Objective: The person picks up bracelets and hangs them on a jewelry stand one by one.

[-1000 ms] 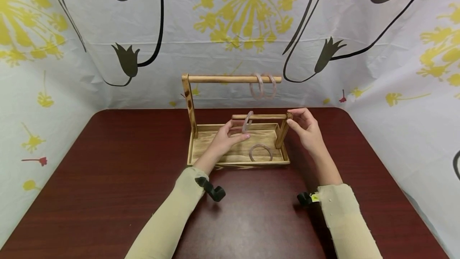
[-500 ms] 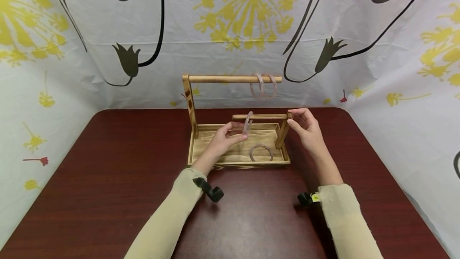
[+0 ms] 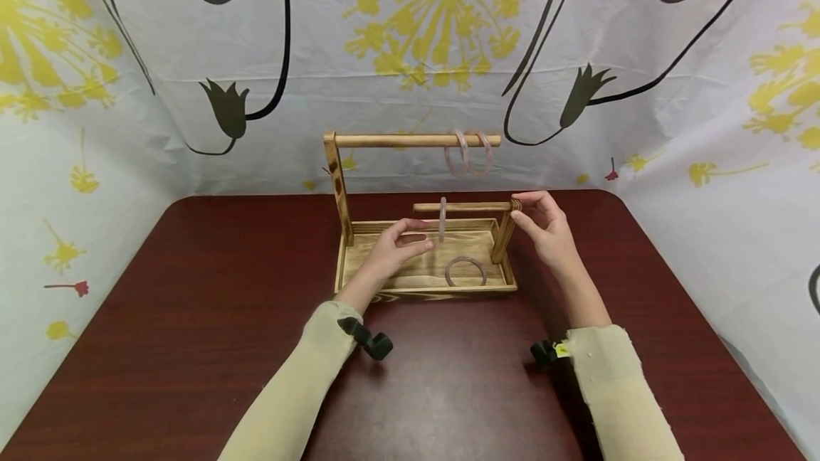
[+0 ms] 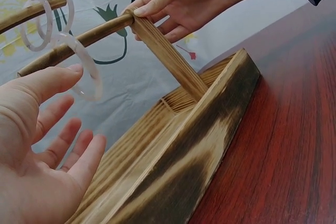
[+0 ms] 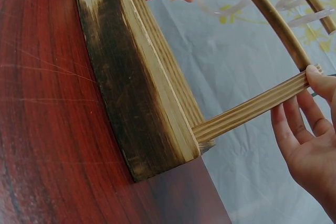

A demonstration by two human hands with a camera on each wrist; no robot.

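Observation:
A wooden bangle stand [image 3: 423,293] has a tray base, a tall rear bar and a lower front bar [image 3: 477,207]. One pale translucent bangle [image 3: 442,223] hangs on the lower bar. Just left of it, my left hand [image 3: 391,247] has its fingers and thumb parted, holding nothing; the left wrist view shows the thumb overlapping the bangle [image 4: 89,74]. My right hand [image 3: 544,230] pinches the top of the short right post [image 5: 252,100], where the lower bar joins it. Another bangle [image 3: 465,272] lies in the tray at the right.
Two pale bangles [image 3: 460,154] hang near the free right end of the tall bar [image 3: 397,141]. The stand sits toward the back of a dark red-brown table [image 3: 224,304]. Behind it hangs a white patterned cloth [image 3: 410,105].
My left hand has let go of the bangle on the lower bar and drawn back slightly left. That bangle now hangs straighter. My right hand stays on the post.

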